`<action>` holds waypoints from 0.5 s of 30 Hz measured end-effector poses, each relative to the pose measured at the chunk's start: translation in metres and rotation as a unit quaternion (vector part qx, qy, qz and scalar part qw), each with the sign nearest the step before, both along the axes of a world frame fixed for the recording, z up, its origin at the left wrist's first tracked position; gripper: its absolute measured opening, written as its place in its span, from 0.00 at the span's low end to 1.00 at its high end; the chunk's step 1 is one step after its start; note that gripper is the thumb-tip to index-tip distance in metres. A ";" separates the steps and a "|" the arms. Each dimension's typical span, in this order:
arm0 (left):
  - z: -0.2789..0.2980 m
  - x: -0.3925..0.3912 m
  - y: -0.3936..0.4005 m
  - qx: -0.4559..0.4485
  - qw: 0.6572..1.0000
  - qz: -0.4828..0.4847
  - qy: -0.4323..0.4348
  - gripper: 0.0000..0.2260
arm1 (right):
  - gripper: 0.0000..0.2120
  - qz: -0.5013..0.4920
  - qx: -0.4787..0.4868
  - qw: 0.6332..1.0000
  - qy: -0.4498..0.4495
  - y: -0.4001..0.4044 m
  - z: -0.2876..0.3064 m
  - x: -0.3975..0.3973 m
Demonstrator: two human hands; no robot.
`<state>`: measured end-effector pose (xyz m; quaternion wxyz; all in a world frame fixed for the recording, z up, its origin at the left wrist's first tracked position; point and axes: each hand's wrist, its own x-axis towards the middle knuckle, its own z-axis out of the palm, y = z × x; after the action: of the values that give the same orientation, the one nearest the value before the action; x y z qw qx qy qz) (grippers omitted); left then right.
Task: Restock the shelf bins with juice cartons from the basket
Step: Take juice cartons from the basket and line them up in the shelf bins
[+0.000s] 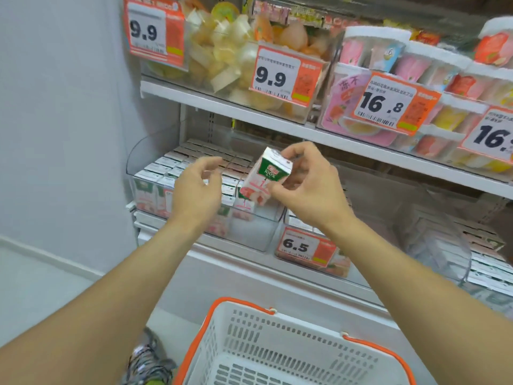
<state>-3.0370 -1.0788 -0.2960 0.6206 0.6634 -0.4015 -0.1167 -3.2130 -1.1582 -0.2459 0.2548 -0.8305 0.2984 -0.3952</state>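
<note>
Head view: nearest, a white basket (266,348) with orange rim is cut off by the bottom edge, so its floor is only partly seen. A patterned shoe (147,359) is blurred beside it on the floor.

Further up, both forearms are raised toward the lower shelf. A small carton (265,177) is gripped by the right hand (308,184), tilted, above the front edge of the left bin (249,232); the hand's fingers are curled round the carton's top and far side, which are hidden. The left hand (194,187) is held just beside the carton, apart from it, fingers loosely curled and holding nothing.

The bin is seen packed with cartons in rows at the back and left; clear room is left at its front right corner. A 6.5 tag (305,247) hangs on the neighbouring bin, whose contents are blurred.

Farthest, the upper shelf (211,100) carries jelly cups behind price tags; small print cannot be read.
</note>
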 end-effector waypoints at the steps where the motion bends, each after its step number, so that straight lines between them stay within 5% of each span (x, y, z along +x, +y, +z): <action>1: -0.010 0.009 -0.001 0.041 0.997 0.011 -0.068 0.13 | 0.19 -0.009 -0.002 1.000 0.012 -0.005 0.001 0.010; 6: -0.053 0.020 -0.007 0.124 0.958 -0.020 -0.258 0.10 | 0.20 -0.057 -0.012 0.976 0.209 -0.028 -0.006 0.053; 15: -0.066 0.017 -0.011 0.029 0.974 0.043 -0.219 0.11 | 0.19 -0.105 0.073 0.942 0.310 -0.056 0.017 0.075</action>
<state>-3.0200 -1.0902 -0.3620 0.5023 0.7073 -0.4952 0.0466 -3.1375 -1.2138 -0.2289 0.1668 -0.8548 0.4764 -0.1203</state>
